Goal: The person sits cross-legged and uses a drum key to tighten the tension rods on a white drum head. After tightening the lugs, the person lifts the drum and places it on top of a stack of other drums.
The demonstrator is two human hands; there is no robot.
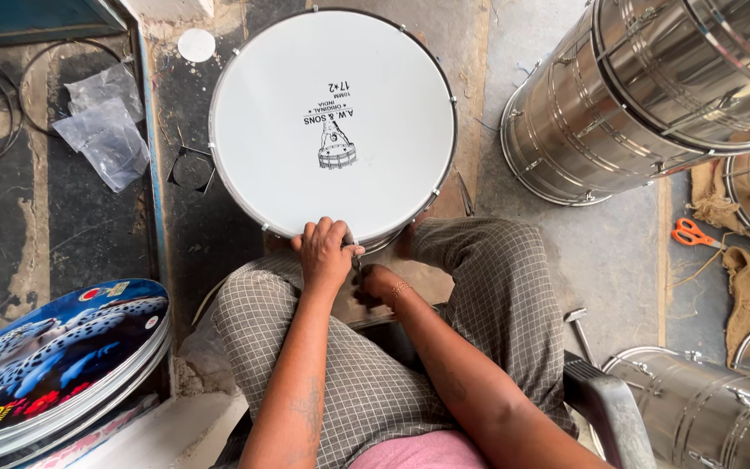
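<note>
Your fingers curl tight: the left hand [325, 252] is closed over the near rim of the round white-skinned drum with the metal hoop [333, 122], at its 6 o'clock edge, while the right hand [375, 285] sits just below, pinching something small; what it is cannot be told. The drum stands between your knees in checked trousers. At 8 o'clock lies a stack of glossy round drum skins with a leopard print [54, 365]; at 10 o'clock, crumpled clear plastic bags [106, 130]. Bare concrete floor opens at 3 o'clock before the ribbed shiny steel drum shells [644, 95] and orange-handled scissors [692, 233].
</note>
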